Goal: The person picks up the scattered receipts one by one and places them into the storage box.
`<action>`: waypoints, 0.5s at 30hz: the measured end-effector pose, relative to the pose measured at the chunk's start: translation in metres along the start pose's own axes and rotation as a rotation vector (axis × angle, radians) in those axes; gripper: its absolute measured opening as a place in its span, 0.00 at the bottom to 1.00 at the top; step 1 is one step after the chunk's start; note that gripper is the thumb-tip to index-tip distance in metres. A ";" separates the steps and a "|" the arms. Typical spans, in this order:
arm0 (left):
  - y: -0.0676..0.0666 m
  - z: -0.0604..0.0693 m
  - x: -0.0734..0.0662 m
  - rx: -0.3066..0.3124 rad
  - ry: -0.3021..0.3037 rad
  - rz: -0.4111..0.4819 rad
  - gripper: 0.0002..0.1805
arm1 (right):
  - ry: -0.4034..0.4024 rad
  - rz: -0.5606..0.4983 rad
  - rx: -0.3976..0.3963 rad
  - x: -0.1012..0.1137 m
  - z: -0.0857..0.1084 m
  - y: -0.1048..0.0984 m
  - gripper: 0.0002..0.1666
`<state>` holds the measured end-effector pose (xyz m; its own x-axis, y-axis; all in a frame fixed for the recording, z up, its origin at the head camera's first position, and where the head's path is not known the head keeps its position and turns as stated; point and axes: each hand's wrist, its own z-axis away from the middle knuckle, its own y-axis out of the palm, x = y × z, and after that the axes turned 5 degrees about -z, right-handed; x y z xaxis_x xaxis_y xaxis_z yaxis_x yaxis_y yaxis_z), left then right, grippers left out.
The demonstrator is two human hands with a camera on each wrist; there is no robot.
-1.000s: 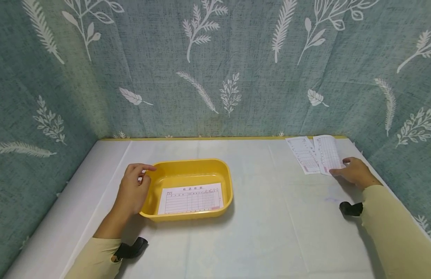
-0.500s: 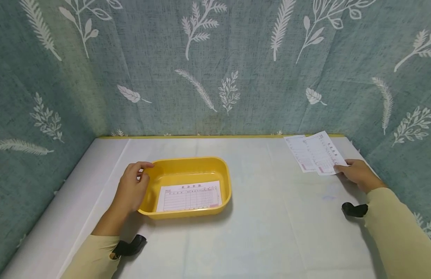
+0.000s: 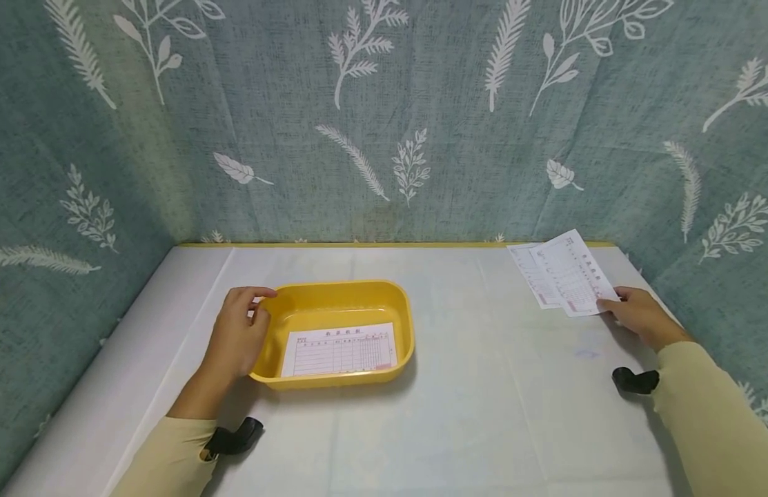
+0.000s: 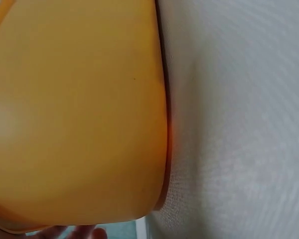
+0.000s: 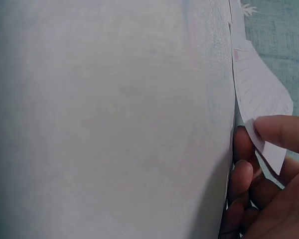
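Note:
In the head view, my right hand (image 3: 643,317) pinches a white printed receipt form (image 3: 573,269) near its lower right corner, thumb on top. That form is tilted up and partly covers a second receipt form (image 3: 528,266) lying on the table. The right wrist view shows the thumb and fingers (image 5: 281,130) on either side of the bent paper (image 5: 261,92). My left hand (image 3: 237,335) grips the left end of a yellow plastic basin (image 3: 330,295). Another receipt form (image 3: 343,351) lies flat in the basin. Only fingertips (image 4: 98,233) show below the basin wall (image 4: 79,109) in the left wrist view.
A white cloth covers the table (image 3: 464,386). Green leaf-patterned fabric (image 3: 284,200) stands along the back and both sides. A yellow strip (image 3: 433,244) runs along the table's back edge. Black wrist straps (image 3: 234,438) sit on both sleeves.
My right hand has taken hold of the right-hand receipt form, lifted its near end and shifted it slightly left over the other form. The left hand and basin have stayed put.

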<state>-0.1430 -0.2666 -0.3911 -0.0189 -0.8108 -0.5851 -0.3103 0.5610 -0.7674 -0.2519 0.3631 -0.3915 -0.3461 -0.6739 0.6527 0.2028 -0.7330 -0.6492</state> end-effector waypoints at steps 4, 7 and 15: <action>0.000 0.000 -0.001 -0.023 0.023 -0.032 0.17 | -0.018 0.010 0.006 -0.002 0.002 0.000 0.43; 0.001 0.000 -0.002 -0.039 0.030 -0.041 0.17 | -0.034 -0.005 -0.009 -0.001 0.005 0.001 0.43; -0.001 0.000 -0.002 -0.049 0.040 -0.035 0.17 | -0.088 -0.061 -0.117 0.008 0.012 0.010 0.35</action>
<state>-0.1431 -0.2654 -0.3894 -0.0448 -0.8366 -0.5460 -0.3579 0.5237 -0.7731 -0.2415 0.3496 -0.3880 -0.2722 -0.6375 0.7207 0.0738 -0.7606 -0.6450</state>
